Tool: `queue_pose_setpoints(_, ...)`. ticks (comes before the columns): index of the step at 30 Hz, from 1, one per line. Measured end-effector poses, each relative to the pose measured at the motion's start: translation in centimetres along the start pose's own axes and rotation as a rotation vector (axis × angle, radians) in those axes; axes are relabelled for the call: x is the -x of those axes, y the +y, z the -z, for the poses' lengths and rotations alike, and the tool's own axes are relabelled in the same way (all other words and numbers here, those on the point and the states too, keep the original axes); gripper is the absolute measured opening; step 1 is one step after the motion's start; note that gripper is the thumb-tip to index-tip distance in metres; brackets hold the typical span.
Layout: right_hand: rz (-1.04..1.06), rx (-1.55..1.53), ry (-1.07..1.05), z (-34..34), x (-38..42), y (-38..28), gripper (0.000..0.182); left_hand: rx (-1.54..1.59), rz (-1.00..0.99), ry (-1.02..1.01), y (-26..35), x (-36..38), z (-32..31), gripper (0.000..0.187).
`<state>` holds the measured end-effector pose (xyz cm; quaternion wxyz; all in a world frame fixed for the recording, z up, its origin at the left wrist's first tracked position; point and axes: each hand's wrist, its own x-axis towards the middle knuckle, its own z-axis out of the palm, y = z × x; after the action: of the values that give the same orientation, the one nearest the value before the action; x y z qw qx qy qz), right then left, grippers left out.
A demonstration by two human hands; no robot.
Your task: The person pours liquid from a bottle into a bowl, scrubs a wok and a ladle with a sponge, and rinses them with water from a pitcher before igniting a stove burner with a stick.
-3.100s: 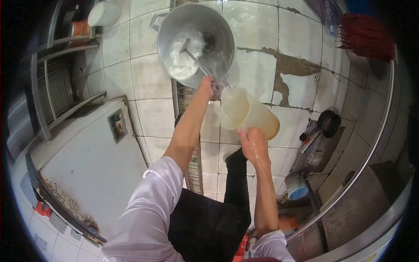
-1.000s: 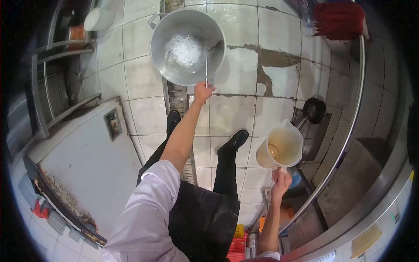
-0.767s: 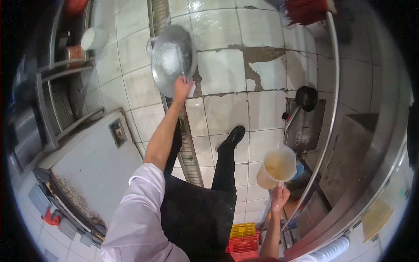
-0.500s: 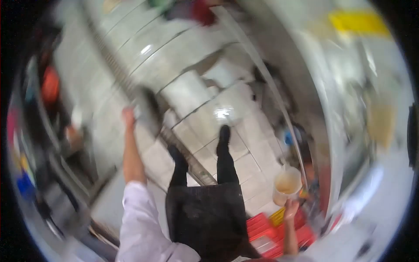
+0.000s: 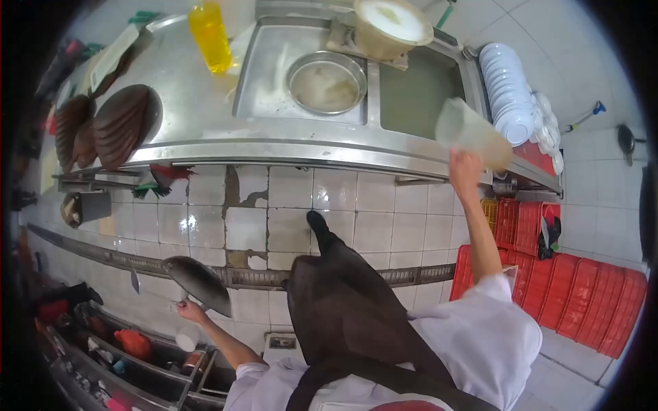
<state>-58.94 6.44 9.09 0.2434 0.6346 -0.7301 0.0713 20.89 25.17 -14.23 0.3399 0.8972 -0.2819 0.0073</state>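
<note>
My left hand (image 5: 191,312) is closed round the handle of a dark wok (image 5: 197,283), which hangs tilted over the floor drain at lower left. My right hand (image 5: 466,166) grips a translucent plastic jug (image 5: 473,131), tilted and blurred by motion. The jug is above the counter's front edge, beside a sink basin of murky water (image 5: 421,92). Left of that basin, a round metal pan (image 5: 327,83) with cloudy liquid sits in a steel sink. Behind them stands a tub (image 5: 393,27) with white, foamy contents.
A yellow bottle (image 5: 210,38) and stacked brown dishes (image 5: 122,127) stand on the steel counter (image 5: 185,103). White bowls (image 5: 508,96) are stacked at its right end. Red crates (image 5: 569,294) lie at right. A rack with trays (image 5: 130,356) is at lower left. A drain channel (image 5: 404,276) crosses the tiled floor.
My view has swung from the floor to the sink counter. My right hand has raised the jug from near the red crates to the counter's edge. The wok stays in my left hand.
</note>
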Motion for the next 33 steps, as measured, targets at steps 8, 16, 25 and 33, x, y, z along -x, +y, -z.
queue_pose_setpoints(8,0.208,0.029,-0.508,-21.6,-8.0,0.8,0.031,-0.182,-0.271,-0.382,9.0,0.0,3.8,0.016)
queue_pose_setpoints(16,0.092,-0.489,-0.651,-26.9,-10.0,-1.8,0.037,-0.243,-0.367,-0.463,15.1,6.1,4.9,0.024)
queue_pose_setpoints(25,-0.906,-1.626,-0.207,-22.8,-12.0,1.2,0.026,-0.245,-0.18,-0.61,14.8,9.7,0.8,0.019)
queue_pose_setpoints(33,-0.307,-1.774,-0.233,-1.2,-13.1,-2.0,0.021,-0.295,-0.109,-0.664,9.3,9.0,-6.0,0.02)
